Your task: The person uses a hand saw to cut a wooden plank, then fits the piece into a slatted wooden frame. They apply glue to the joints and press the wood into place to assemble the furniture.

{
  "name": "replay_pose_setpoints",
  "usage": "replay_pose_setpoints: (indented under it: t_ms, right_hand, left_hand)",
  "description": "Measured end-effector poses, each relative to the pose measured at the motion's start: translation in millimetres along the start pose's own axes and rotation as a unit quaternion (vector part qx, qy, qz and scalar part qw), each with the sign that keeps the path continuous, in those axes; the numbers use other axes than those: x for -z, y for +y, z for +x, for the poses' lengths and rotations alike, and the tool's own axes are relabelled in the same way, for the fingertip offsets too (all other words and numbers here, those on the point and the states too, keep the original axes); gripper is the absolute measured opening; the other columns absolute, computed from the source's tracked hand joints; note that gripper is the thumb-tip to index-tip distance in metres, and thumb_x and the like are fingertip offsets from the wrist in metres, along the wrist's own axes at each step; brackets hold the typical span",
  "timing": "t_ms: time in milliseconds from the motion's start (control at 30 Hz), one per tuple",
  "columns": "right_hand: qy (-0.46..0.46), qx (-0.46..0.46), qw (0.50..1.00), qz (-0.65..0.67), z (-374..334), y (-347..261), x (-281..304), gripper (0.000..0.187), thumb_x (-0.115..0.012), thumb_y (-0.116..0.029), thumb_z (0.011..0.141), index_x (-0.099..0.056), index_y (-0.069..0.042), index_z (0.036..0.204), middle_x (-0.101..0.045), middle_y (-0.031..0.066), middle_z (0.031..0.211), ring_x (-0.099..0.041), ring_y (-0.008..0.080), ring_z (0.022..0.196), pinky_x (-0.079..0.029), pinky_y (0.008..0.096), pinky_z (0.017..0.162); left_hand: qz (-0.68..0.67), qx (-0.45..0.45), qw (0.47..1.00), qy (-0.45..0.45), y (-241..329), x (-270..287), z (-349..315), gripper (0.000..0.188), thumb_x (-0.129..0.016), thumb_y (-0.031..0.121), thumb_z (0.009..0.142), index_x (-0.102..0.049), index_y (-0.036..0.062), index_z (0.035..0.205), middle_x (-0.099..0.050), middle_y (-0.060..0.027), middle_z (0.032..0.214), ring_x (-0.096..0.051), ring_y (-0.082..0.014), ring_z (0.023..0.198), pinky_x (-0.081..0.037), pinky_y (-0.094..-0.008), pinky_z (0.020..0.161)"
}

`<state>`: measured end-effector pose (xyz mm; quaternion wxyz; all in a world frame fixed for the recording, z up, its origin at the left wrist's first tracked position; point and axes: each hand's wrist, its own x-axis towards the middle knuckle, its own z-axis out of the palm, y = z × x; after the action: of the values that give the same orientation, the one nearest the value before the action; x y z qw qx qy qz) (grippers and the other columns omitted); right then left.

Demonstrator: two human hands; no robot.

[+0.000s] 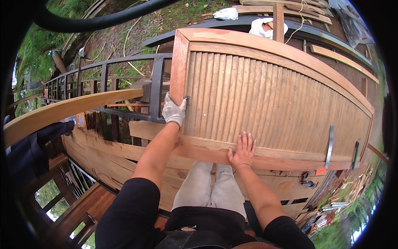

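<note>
A louvered wooden shutter panel [244, 99] lies in front of me, its slats framed by reddish-brown rails. My left hand [174, 109], in a pale work glove, is closed at the near end of the left frame piece. A small dark bit shows at its fingertips, too small to name. Bare and flat, my right hand [242, 152] rests on the near rail with its fingers spread over the slat ends. Near the panel's right end, a metal strip [330, 146] with an orange tip and a dark-green tool [355, 155] lie across the near rail.
Black metal framing [156, 87] runs off to the left, with a long plank [74, 108] across it. Beneath the panel are wooden boards [110, 154]. Beyond it, a person in white [265, 27] is beside an upright post [278, 23]. A clamp-like tool [308, 183] sits at right.
</note>
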<state>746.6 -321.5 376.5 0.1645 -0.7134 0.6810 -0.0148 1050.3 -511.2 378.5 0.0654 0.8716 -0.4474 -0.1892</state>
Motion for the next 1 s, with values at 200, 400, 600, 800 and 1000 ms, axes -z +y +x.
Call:
replay_pose_setpoints:
  t_ms: [200, 400, 600, 800, 1000]
  right_hand:
    - [0.005, 0.007, 1.0, -0.019, 0.2, -2.1, -2.9, 0.073, -0.058, -0.043, 0.086, -0.048, -0.002, 0.145, -0.031, 0.0104, 0.163, -0.022, 0.0315, 0.153, -0.014, 0.0576, 0.124]
    - [0.003, 0.022, 0.999, -0.037, 0.4, -6.5, -0.7, 0.075, -0.059, -0.04, 0.086, -0.043, -0.001, 0.147, -0.03, 0.0146, 0.163, -0.021, 0.0349, 0.153, -0.015, 0.0565, 0.124]
    - [0.034, 0.06, 0.996, -0.058, 0.3, -7.4, -5.3, 0.073, -0.06, -0.036, 0.086, -0.041, -0.001, 0.147, -0.031, 0.0176, 0.162, -0.024, 0.0385, 0.151, -0.019, 0.0565, 0.122]
    - [0.052, 0.085, 0.993, -0.064, 1.7, -7.6, -5.1, 0.068, -0.057, -0.036, 0.09, -0.043, 0.001, 0.145, -0.034, 0.0194, 0.16, -0.028, 0.0406, 0.149, -0.021, 0.0562, 0.121]
    - [0.051, 0.096, 0.992, -0.061, 1.7, -10.8, -6.0, 0.067, -0.055, -0.038, 0.092, -0.044, 0.004, 0.143, -0.034, 0.0221, 0.159, -0.029, 0.0429, 0.147, -0.023, 0.0552, 0.121]
  left_hand:
    - [-0.003, -0.004, 1.0, -0.012, -0.4, 9.1, -1.1, 0.098, -0.074, 0.062, 0.079, -0.038, 0.0022, 0.148, -0.057, -0.0229, 0.138, -0.061, -0.0393, 0.12, -0.05, -0.0472, 0.101]
    - [-0.041, -0.005, 0.998, -0.047, -3.1, 14.8, 2.2, 0.099, -0.073, 0.062, 0.08, -0.037, 0.0012, 0.149, -0.056, -0.0229, 0.139, -0.059, -0.0369, 0.125, -0.05, -0.0455, 0.103]
    - [-0.096, -0.058, 0.992, -0.059, -22.4, 13.9, 2.3, 0.102, -0.073, 0.059, 0.081, -0.033, -0.0009, 0.153, -0.049, -0.0216, 0.148, -0.051, -0.0356, 0.135, -0.044, -0.0418, 0.111]
    - [-0.15, -0.075, 0.977, -0.132, -81.7, 16.6, -41.0, 0.106, -0.074, 0.059, 0.081, -0.029, -0.002, 0.155, -0.041, -0.0221, 0.156, -0.043, -0.035, 0.142, -0.038, -0.0397, 0.117]
    - [-0.185, -0.057, 0.966, -0.174, -143.3, 13.6, -97.2, 0.1, -0.07, 0.058, 0.086, -0.03, -0.0013, 0.155, -0.04, -0.0217, 0.157, -0.041, -0.0353, 0.144, -0.036, -0.0406, 0.118]
